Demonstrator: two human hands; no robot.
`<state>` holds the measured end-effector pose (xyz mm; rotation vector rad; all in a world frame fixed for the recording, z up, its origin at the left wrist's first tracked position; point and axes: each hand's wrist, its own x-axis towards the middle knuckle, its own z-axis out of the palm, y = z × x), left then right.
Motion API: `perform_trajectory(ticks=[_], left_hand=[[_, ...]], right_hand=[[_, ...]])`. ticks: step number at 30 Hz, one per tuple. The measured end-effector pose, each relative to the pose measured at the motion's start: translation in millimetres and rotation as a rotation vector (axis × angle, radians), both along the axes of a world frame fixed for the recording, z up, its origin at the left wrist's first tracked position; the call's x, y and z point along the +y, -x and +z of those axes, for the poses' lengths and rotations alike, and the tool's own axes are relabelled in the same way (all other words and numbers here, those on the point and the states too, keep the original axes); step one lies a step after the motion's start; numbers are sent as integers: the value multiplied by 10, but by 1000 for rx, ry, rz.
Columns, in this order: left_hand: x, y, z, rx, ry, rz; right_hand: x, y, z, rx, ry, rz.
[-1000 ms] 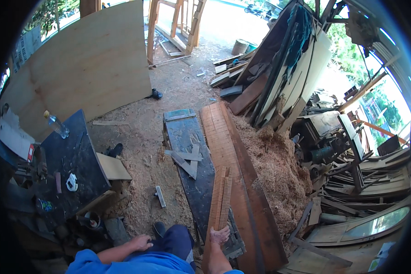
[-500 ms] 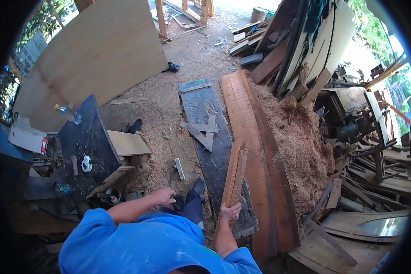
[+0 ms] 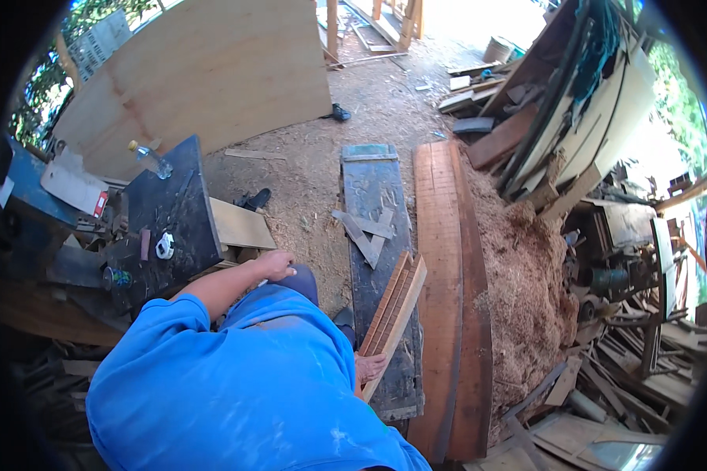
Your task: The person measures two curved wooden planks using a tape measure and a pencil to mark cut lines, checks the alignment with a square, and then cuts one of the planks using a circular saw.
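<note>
My right hand [image 3: 370, 366] grips the near end of several narrow wooden strips [image 3: 394, 304], held side by side at a slant over the dark plank bench [image 3: 379, 192]. My left hand [image 3: 278, 265] is closed in front of my body, above my bent knee [image 3: 302, 284]. A small pale bit shows beside its fingers, too little to name. On the bench, beyond the strips, lies a wooden set square [image 3: 361, 239]. Right of the bench stretch two long reddish-brown boards [image 3: 438, 259], lying lengthwise.
At left, a dark table [image 3: 184, 235] bears a tape measure [image 3: 165, 246] and a plastic bottle [image 3: 151, 160]. A large plywood sheet [image 3: 204, 74] stands behind it. Wood shavings [image 3: 526, 314] are heaped right of the boards, with scrap timber [image 3: 620, 385] beyond. Shoes [image 3: 257, 199] lie on the ground.
My left hand has risen and moved forward, its fingers now closed. The strips have turned and come lower with my right hand. The pale bar on the ground no longer shows. My view has shifted.
</note>
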<state>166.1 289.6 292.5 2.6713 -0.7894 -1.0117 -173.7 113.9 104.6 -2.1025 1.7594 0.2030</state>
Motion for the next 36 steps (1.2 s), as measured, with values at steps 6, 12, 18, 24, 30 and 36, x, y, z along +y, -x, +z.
perform_trajectory(ticks=[6,12,18,24,30,36], left_hand=[[73,-263,-18,-37,28,-8],[120,-515,-11,-173,171,218],[163,-941,-331,-143,188,344],[219,-1502,-1080,7,183,602],[37,-2367,-1633,302,-19,742],[-59,-3748,-1824,522,-204,570]], right_hand=[[-198,33,103,46,-27,34],[-451,-50,420,106,-168,-72],[-1042,189,763,41,-240,-7],[-1439,-561,1987,-36,-260,114],[-1618,-2300,2737,331,-236,440],[-1639,-5196,2942,253,-212,952]])
